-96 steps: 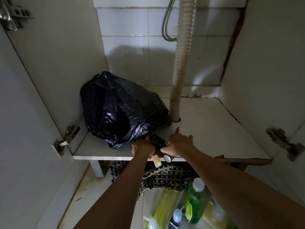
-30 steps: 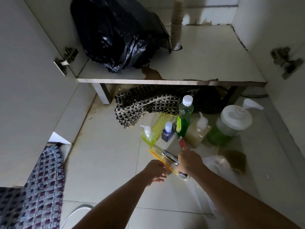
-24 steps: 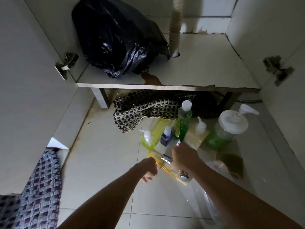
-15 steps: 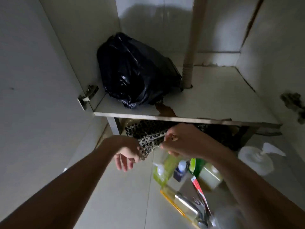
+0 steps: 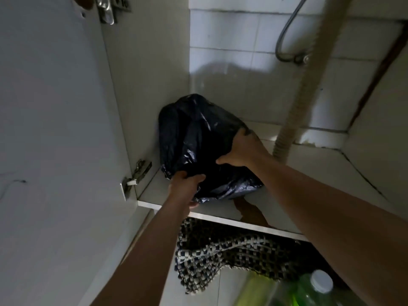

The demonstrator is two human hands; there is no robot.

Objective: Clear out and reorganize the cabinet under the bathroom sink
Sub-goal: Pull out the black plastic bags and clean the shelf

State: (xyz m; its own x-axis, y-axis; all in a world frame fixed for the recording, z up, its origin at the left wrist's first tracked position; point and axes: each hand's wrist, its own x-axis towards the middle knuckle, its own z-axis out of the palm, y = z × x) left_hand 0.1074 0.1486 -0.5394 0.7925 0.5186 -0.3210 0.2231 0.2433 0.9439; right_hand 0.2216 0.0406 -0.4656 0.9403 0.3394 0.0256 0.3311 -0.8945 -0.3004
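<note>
A bulging black plastic bag [image 5: 194, 133] sits at the back left of the white cabinet shelf [image 5: 320, 173]. My left hand [image 5: 185, 188] grips the bag's lower front edge. My right hand [image 5: 242, 149] lies spread over the bag's right side, its fingers pressed into the plastic. Both arms reach in from below. What the bag holds is hidden.
A ribbed drain hose [image 5: 302, 96] drops to the shelf just right of the bag. A woven checked mat [image 5: 220, 257] lies bunched under the shelf. A green bottle with a white cap [image 5: 318, 286] stands on the floor at lower right. The open door and its hinge [image 5: 136, 175] are on the left.
Both hands have left the small items on the floor and risen to the shelf, where they now hold the black bag. The view has tilted up into the cabinet.
</note>
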